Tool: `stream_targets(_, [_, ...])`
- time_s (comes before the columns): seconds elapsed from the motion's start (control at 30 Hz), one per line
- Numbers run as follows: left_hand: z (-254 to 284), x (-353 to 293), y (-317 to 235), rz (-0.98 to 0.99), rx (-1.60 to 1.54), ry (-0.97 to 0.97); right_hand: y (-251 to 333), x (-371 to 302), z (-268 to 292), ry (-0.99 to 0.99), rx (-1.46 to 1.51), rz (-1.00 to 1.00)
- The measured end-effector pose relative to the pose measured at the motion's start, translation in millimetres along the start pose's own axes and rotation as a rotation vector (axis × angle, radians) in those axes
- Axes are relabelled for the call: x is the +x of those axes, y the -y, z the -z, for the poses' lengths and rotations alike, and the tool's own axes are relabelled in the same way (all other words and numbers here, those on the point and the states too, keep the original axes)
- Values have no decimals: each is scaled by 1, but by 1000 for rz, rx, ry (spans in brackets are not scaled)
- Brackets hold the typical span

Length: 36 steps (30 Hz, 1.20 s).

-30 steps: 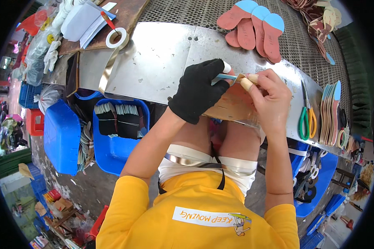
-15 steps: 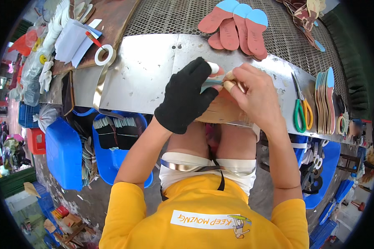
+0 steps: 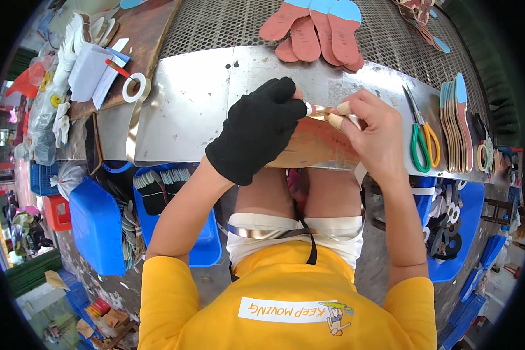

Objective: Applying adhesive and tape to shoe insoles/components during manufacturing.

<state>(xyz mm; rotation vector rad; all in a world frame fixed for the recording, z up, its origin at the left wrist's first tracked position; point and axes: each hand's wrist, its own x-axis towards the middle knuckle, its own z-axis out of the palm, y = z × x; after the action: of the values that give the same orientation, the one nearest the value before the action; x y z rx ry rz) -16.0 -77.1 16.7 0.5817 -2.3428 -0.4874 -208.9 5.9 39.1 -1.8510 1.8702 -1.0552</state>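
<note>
At the metal table's near edge, both hands work on a reddish-brown shoe insole [image 3: 318, 146] that juts out over my thighs. My left hand [image 3: 256, 128], in a black glove with bare fingertips and white tape on one finger, is closed at the insole's far edge. My right hand [image 3: 374, 131], with tan covers on its fingertips, pinches a shiny gold strip [image 3: 322, 112] along that same edge. The gloved hand hides part of the insole. Beyond the hands lies a fanned pile of red insoles with blue heels [image 3: 344, 38].
Scissors [image 3: 421, 137] with green and orange handles lie right of my hands, beside a row of standing insoles [image 3: 455, 125]. At left a tape roll [image 3: 136, 87] trails a gold strip over the edge. Blue tubs [image 3: 96, 227] flank my legs below the metal table [image 3: 184, 111].
The insole's far edge, earlier pale blue between my fingers, now shows the gold strip there. My left fingers have curled in more. The whole view has shifted slightly.
</note>
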Motion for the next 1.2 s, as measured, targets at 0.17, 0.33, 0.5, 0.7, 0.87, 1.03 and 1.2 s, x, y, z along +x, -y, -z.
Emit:
stream_targets(0.17, [-1,-1,-5,14,50,10,-1,-11,-14,-83,33,-10])
stream_targets(0.33, [-3,12,-15,-42,131,94,0,-12,-23,-67,-126,4])
stream_targets(0.5, [-18,20,-17,-77,89,175,0,-20,-16,-39,-211,-25])
stream_targets(0.7, [-21,19,-14,-68,145,168,-7,-26,17,73,-31,-108])
stream_targets(0.87, [-26,41,-29,-172,135,225,-20,-26,22,11,-11,-95])
stream_targets(1.03, [-32,39,-30,-156,65,239,-13,-7,63,226,42,-180])
stream_targets(1.2, [-34,37,-37,-149,87,249,-35,-47,61,72,-6,-14])
